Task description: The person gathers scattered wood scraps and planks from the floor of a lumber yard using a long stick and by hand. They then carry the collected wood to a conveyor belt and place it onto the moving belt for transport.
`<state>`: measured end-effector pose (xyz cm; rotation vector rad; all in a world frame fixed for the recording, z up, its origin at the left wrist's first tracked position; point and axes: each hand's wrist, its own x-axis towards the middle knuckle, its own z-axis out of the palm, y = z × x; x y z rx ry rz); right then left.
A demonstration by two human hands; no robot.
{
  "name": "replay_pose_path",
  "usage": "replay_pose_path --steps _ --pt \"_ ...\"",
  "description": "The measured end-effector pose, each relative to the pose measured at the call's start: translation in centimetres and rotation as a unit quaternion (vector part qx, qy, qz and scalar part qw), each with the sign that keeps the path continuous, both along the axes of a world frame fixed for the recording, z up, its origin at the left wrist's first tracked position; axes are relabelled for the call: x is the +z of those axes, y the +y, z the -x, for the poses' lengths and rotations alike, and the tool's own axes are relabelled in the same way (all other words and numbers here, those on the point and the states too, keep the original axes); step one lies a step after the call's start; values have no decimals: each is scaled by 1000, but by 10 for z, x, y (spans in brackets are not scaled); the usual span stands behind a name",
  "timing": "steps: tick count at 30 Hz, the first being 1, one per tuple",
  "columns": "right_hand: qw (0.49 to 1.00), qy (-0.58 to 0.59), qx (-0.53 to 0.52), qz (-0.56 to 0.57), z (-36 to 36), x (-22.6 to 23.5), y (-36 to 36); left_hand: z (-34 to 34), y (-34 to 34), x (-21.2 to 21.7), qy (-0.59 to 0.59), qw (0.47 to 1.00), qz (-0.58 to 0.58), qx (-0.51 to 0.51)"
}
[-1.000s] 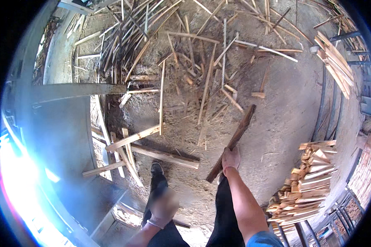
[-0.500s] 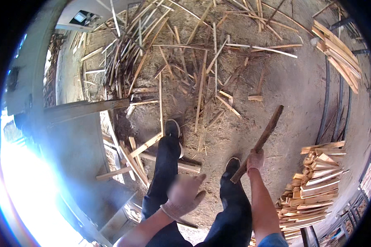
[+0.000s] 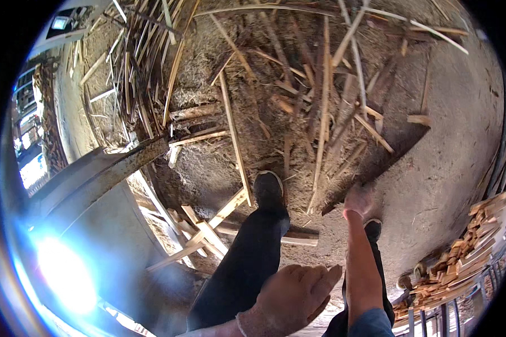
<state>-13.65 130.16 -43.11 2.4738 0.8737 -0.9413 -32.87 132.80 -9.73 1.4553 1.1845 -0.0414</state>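
The dark plank [image 3: 399, 153] slants out ahead of me over the floor [image 3: 427, 188], its far end up and to my right, its near end down toward my left. My right grip [image 3: 358, 200] is clasped around it closer to the near end, arm stretched forward; I cannot tell whether the plank touches the ground. The far end reaches just beside a short pale block [image 3: 419, 119]. My left grip [image 3: 292, 297] is slack and empty, fingers loosely bent, held low in front of my legs and well apart from the plank. Below it one dark shoe [image 3: 269, 185] is planted forward, beside the end of a light board [image 3: 233, 205] that lies across other pieces on my left. A long thin strip [image 3: 324, 106] stretches away just left of the plank, among scattered scraps. Farther left a metal beam [image 3: 104, 175] juts in, with a tangled heap of sticks [image 3: 143, 78] beyond it. Low on my right sits a stack of cut wood [image 3: 455, 261].
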Motion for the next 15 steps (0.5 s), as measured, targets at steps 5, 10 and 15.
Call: replay_pose_path --steps 5,10,15 --pt "968 17 -141 -209 56 -7 39 52 4 0 6 994 -80 71" --pt "945 129 -182 -238 96 1 77 84 7 1 12 981 -129 145" --pt "979 -11 51 -195 94 -40 105 91 15 -5 -59 991 -68 99"
